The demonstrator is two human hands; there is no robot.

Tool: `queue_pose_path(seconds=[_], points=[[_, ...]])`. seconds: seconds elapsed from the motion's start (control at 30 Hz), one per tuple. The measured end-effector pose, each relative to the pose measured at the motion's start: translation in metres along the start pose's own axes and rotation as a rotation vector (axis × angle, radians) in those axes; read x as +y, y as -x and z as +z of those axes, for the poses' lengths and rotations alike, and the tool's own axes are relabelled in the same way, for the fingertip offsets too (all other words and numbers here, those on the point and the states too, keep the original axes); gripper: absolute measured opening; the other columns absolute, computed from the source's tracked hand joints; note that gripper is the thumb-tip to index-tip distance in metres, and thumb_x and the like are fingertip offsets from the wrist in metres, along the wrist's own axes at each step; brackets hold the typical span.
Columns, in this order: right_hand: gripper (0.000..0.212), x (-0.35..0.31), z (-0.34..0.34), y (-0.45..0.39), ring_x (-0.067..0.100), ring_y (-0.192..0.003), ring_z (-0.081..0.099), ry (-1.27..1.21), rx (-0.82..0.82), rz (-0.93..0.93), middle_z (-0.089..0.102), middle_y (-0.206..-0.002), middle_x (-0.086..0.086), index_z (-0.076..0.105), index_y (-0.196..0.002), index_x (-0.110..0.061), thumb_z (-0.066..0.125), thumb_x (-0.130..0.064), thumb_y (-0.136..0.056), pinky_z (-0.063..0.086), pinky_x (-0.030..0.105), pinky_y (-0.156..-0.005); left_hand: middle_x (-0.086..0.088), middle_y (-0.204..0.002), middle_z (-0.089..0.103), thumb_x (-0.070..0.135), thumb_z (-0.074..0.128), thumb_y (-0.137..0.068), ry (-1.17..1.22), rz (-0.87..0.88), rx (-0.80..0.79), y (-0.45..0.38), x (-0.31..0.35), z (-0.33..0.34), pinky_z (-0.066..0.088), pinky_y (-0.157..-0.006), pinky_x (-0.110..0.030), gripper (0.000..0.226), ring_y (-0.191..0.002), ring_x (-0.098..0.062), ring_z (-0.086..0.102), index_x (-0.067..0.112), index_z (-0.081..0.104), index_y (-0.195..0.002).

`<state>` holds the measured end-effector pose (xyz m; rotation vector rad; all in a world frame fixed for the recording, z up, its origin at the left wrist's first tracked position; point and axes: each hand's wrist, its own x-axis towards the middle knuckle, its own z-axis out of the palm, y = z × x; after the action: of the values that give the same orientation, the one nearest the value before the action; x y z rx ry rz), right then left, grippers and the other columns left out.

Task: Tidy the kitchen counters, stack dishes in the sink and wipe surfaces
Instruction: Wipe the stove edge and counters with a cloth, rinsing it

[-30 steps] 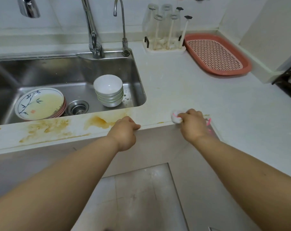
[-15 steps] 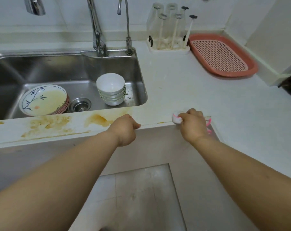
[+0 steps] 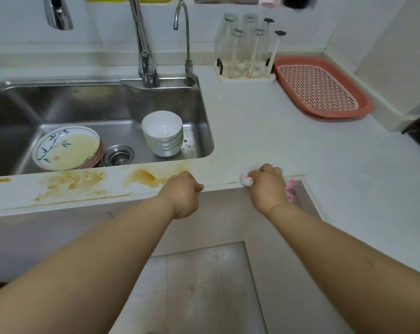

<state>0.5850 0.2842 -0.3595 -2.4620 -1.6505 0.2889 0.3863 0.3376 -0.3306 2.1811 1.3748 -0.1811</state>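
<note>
- Little moved since a second ago: both hands still at the front lip of the counter (image 3: pixel 264 131), right hand carrying the cloth no more than a touch along the edge, toward 9 o'clock if at all.
- Left hand (image 3: pixel 181 196) at 6 o'clock of the sink, fingers curled over the counter's front lip, thumb tip poking out toward 3 o'clock; gripping the edge, nothing else held.
- Right hand (image 3: pixel 268 186) clenched round a white-and-pink cloth (image 3: pixel 246 179), pressing it on the counter edge; white wad showing at the hand's 9 o'clock, pink scraps at its 4 o'clock.
- Orange-brown stains (image 3: pixel 141 178) smeared along the counter strip in front of the sink, at 9 o'clock of the left hand, running on toward the far left.
- Steel sink (image 3: pixel 83 104) at 10 o'clock of the hands: stack of plates (image 3: pixel 67 148), top one with a blue bamboo pattern, just beside the drain (image 3: pixel 117 155); stack of white bowls (image 3: pixel 163 133) at 2 o'clock of the drain.
- Two taps (image 3: pixel 146 71) standing on the sink's back rim.
- Glass rack (image 3: pixel 246 75) with upturned glasses at 12 o'clock of the right hand, against the back wall; pink draining tray (image 3: pixel 322 88) just beside it at 3 o'clock.
</note>
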Motion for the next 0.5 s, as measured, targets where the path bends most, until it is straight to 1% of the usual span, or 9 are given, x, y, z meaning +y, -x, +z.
queue_pose_path(seconds=[0.1, 0.17, 0.2, 0.23, 0.27, 0.33, 0.37, 0.43, 0.5], points=[[0.043, -0.052, 0.014, 0.008, 0.031, -0.12, 0.037, -0.054, -0.069, -0.158, 0.048, -0.123, 0.008, 0.063, -0.12, -0.02, 0.062, -0.007, -0.079, 0.035, 0.037, -0.1, -0.001, -0.135, 0.041, 0.006, 0.046, -0.089, 0.023, -0.021, 0.006, -0.001, 0.0, -0.001, 0.031, -0.111, -0.029, 0.049, -0.129, -0.022, 0.04, 0.021, 0.052, -0.135], [0.06, -0.054, 0.012, 0.009, 0.031, -0.119, 0.038, -0.019, -0.097, -0.237, 0.049, -0.123, 0.006, 0.062, -0.123, -0.023, 0.079, -0.013, -0.067, 0.036, 0.038, -0.1, -0.001, -0.135, 0.042, 0.006, 0.046, -0.088, 0.021, -0.028, 0.008, -0.001, 0.001, -0.002, 0.032, -0.111, -0.029, 0.049, -0.128, -0.022, 0.041, 0.02, 0.053, -0.134], [0.065, -0.043, 0.008, 0.008, 0.031, -0.117, 0.039, 0.013, -0.109, -0.237, 0.049, -0.122, 0.005, 0.062, -0.122, -0.024, 0.083, -0.014, -0.061, 0.037, 0.038, -0.098, -0.001, -0.135, 0.042, 0.006, 0.046, -0.089, 0.013, -0.03, 0.003, -0.001, 0.0, -0.002, 0.032, -0.111, -0.03, 0.049, -0.129, -0.022, 0.04, 0.02, 0.053, -0.135], [0.064, -0.026, 0.002, 0.005, 0.031, -0.116, 0.04, 0.032, -0.103, -0.202, 0.051, -0.12, 0.006, 0.063, -0.121, -0.024, 0.082, -0.013, -0.061, 0.038, 0.037, -0.097, -0.001, -0.135, 0.041, 0.006, 0.046, -0.089, 0.01, -0.029, -0.004, -0.001, 0.001, -0.002, 0.031, -0.112, -0.03, 0.049, -0.13, -0.022, 0.04, 0.021, 0.052, -0.135], [0.057, -0.005, -0.004, 0.001, 0.032, -0.116, 0.041, 0.041, -0.087, -0.144, 0.051, -0.119, 0.007, 0.063, -0.12, -0.025, 0.077, -0.011, -0.067, 0.039, 0.037, -0.096, -0.001, -0.136, 0.04, 0.006, 0.045, -0.089, 0.011, -0.03, -0.008, -0.001, 0.001, -0.002, 0.031, -0.112, -0.03, 0.049, -0.13, -0.022, 0.039, 0.021, 0.051, -0.136], [0.039, 0.032, -0.015, -0.003, 0.031, -0.116, 0.04, 0.058, -0.059, -0.012, 0.051, -0.116, 0.01, 0.065, -0.116, -0.024, 0.057, -0.01, -0.081, 0.039, 0.04, -0.097, 0.0, -0.136, 0.04, 0.006, 0.045, -0.089, 0.017, -0.031, -0.007, 0.0, 0.002, -0.002, 0.032, -0.112, -0.031, 0.05, -0.131, -0.022, 0.039, 0.021, 0.051, -0.137], [0.037, 0.039, -0.016, -0.003, 0.031, -0.114, 0.04, 0.055, -0.048, 0.028, 0.05, -0.115, 0.011, 0.066, -0.113, -0.023, 0.05, -0.008, -0.084, 0.038, 0.043, -0.098, 0.0, -0.136, 0.04, 0.005, 0.044, -0.089, 0.018, -0.029, -0.006, 0.0, 0.003, -0.002, 0.032, -0.112, -0.031, 0.051, -0.131, -0.022, 0.039, 0.021, 0.05, -0.137], [0.035, 0.026, -0.01, -0.004, 0.032, -0.114, 0.039, 0.003, -0.018, 0.025, 0.051, -0.115, 0.014, 0.068, -0.108, -0.02, 0.047, -0.006, -0.084, 0.036, 0.047, -0.101, 0.0, -0.136, 0.039, 0.005, 0.044, -0.088, 0.015, -0.027, -0.004, -0.001, 0.002, -0.001, 0.032, -0.112, -0.031, 0.052, -0.13, -0.023, 0.038, 0.021, 0.05, -0.137], [0.033, -0.012, 0.004, -0.002, 0.032, -0.115, 0.039, -0.058, -0.031, -0.055, 0.051, -0.117, 0.014, 0.069, -0.109, -0.018, 0.05, -0.006, -0.084, 0.035, 0.042, -0.101, -0.001, -0.136, 0.04, 0.005, 0.045, -0.088, 0.012, -0.026, 0.006, -0.001, 0.002, -0.002, 0.032, -0.112, -0.03, 0.051, -0.13, -0.023, 0.039, 0.021, 0.052, -0.136]])
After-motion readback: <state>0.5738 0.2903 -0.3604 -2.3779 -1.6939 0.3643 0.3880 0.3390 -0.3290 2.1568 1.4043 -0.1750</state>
